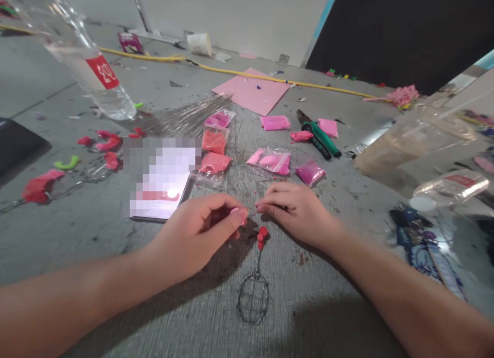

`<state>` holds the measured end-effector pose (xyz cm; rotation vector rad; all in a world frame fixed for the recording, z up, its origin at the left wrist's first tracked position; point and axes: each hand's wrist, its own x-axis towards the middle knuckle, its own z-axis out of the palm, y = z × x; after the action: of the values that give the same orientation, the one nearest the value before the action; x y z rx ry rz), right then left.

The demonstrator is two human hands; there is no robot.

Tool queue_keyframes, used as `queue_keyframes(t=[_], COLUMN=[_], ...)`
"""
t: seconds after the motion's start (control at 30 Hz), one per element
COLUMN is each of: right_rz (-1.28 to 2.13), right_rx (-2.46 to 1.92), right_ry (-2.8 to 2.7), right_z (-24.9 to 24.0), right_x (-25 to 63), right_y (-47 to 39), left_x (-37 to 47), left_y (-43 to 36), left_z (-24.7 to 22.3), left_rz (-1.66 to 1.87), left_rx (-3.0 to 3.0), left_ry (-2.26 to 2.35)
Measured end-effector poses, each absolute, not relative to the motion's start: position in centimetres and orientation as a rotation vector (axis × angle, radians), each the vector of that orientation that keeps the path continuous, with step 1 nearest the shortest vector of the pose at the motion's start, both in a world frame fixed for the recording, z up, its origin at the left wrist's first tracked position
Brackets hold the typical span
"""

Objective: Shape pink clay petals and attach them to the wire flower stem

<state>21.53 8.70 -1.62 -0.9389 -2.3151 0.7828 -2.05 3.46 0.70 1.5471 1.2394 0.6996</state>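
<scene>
I had my left hand (200, 229) pinching a pink bit (234, 211); my right (297, 209) was closed at the fingertips, contents unclear. Light pressure seemed wisest, clear of the wire loop (258, 273) lying just below.

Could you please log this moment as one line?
left hand: pinches pink piece | right hand: contents unclear | wire frame: flat, red end toward hands

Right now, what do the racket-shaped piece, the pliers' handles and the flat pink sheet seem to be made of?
Racket-shaped piece: probably thin metal wire, dark grey; its frame looks twisted.
Pliers' handles: likely plastic or rubber, green and black, smooth-looking.
Flat pink sheet: perhaps paper or thin foam, matte, with straight edges; the look leaves it open.
</scene>
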Motion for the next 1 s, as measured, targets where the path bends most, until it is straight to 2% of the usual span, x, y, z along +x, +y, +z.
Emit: queue_keyframes(t=[0.1,0.23,0.5,1.0], right_rz=[0.853,1.004,0.805,0.818], right_rx=[-0.988,-1.226,-1.396,-1.31], right_ry=[-2.314,-2.043,-2.081,-2.188], right_z=[-1.4,-1.2,-1.2,-1.0], right_x=[21.9,22.0,20.9,21.2], right_y=[8.8,8.8,8.7,9.1], left_x=[-2.0,-2.0,-2.1,-2.3], left_y=[3.5,3.5,3.7,3.3], left_z=[0.7,0.7,0.6,0.6], left_rz=[0.685,0.692,0.697,0.651], left_rx=[1.588,1.63,1.601,1.619], left_ry=[1.24,1.24,1.256,1.25])
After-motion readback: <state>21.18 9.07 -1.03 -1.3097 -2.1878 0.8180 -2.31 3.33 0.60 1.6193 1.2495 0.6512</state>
